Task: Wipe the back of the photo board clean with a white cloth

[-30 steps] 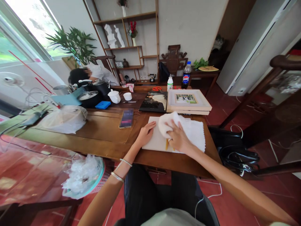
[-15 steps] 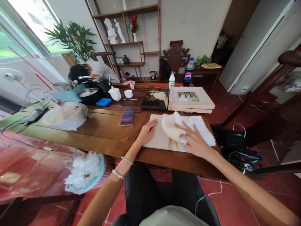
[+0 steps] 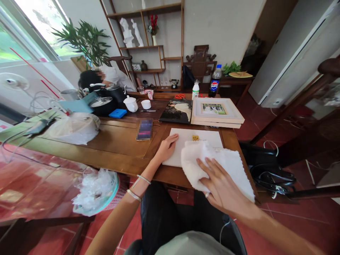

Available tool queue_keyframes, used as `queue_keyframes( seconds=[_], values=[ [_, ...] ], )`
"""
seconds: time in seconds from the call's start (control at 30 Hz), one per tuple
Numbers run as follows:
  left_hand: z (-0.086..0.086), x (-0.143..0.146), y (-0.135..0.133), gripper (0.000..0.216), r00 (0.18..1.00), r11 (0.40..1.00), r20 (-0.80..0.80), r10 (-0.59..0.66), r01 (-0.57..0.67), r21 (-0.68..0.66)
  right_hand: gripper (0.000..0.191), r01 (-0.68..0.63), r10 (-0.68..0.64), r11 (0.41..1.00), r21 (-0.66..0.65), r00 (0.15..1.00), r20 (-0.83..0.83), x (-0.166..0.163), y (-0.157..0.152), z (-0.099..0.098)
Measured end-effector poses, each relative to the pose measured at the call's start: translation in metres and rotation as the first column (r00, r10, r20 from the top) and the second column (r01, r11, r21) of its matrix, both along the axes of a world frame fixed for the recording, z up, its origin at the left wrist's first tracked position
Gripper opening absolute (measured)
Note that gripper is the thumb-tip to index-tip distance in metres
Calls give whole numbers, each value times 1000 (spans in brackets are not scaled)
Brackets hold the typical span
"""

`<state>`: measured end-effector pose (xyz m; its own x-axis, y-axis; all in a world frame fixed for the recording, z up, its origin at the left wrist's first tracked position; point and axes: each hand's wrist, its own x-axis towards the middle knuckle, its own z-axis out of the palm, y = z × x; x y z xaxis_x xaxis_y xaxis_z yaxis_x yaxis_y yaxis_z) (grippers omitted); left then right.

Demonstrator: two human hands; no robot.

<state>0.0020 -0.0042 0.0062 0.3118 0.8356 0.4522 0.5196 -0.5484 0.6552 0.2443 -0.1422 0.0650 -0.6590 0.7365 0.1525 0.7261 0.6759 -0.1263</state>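
The white board (image 3: 186, 141) lies flat on the near right part of the wooden table (image 3: 114, 141), close to its front edge, with a small yellow tab (image 3: 195, 137) on its far half. Far left on the table rest a filled plastic bag (image 3: 73, 128), dark cookware (image 3: 102, 106) and a blue box (image 3: 117, 113); a blurred card (image 3: 145, 129) lies nearer the middle. The left hand (image 3: 166, 148) presses flat on the left edge of the board, fingers extended and closed on nothing, a placement that appears to pin the board against sliding. To the right, the right hand (image 3: 221, 184) lies palm down with fingers spread on a white cloth (image 3: 225, 166), pressing it rather than clenching it; the cloth covers the near right corner of the board and overhangs the table's edge. Beyond the board lie a dark photo print (image 3: 177, 111) and, to its right, a stack of white picture frames (image 3: 216, 112), apart from the board. Behind them stand a small white bottle (image 3: 196, 90) and a cola bottle (image 3: 215, 82).
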Motion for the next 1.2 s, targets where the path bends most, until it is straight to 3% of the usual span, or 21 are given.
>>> queue_keyframes(
  seconds=[0.1, 0.2, 0.37, 0.47, 0.6, 0.67, 0.8, 0.9, 0.97, 1.07, 1.2],
  values=[
    [0, 0, 0, 39, 1000, 1000, 4, -1, 1, -5, 27, -12, 12, 1000, -20, 999, -41, 10, 7, -1],
    [1, 0, 0, 39, 1000, 1000, 7, 0, 0, -7, 23, 43, -43, 999, 5, 996, -75, 16, 42, -5],
    [2, -1, -1, 39, 1000, 1000, 6, 0, 0, -3, 34, 138, -132, 987, 81, 988, -76, 14, 108, -13],
    [2, -1, 0, 38, 1000, 1000, 8, -7, 7, 1, 36, 209, -203, 974, 83, 976, -71, 8, 130, -15],
    [2, 0, -1, 39, 1000, 1000, 6, -4, 4, -5, 48, 211, -208, 976, 59, 977, -47, 0, 120, -12],
    [3, 0, -1, 39, 1000, 1000, 3, 1, -1, -6, 53, 142, -140, 989, 42, 989, -40, -3, 95, -10],
    [2, 0, -1, 39, 1000, 1000, 1, -1, 1, 0, 44, -33, 31, 999, -23, 996, -78, -2, 33, -3],
    [0, 0, 0, 39, 1000, 1000, 12, -8, 8, -2, 46, -111, 101, 991, -73, 987, -123, 6, 9, 3],
    [0, 0, 0, 39, 1000, 1000, 17, -6, 6, -15, 51, -100, 87, 992, -81, 985, -149, 10, 16, 5],
    [3, 0, -1, 40, 999, 999, 38, -2, 3, -39, 55, 4, -12, 998, -61, 991, -133, 4, 50, 4],
    [8, 0, -4, 43, 994, 998, 108, -8, 16, -68, 46, 95, -95, 995, 5, 995, -40, -32, 96, 2]
  ],
)
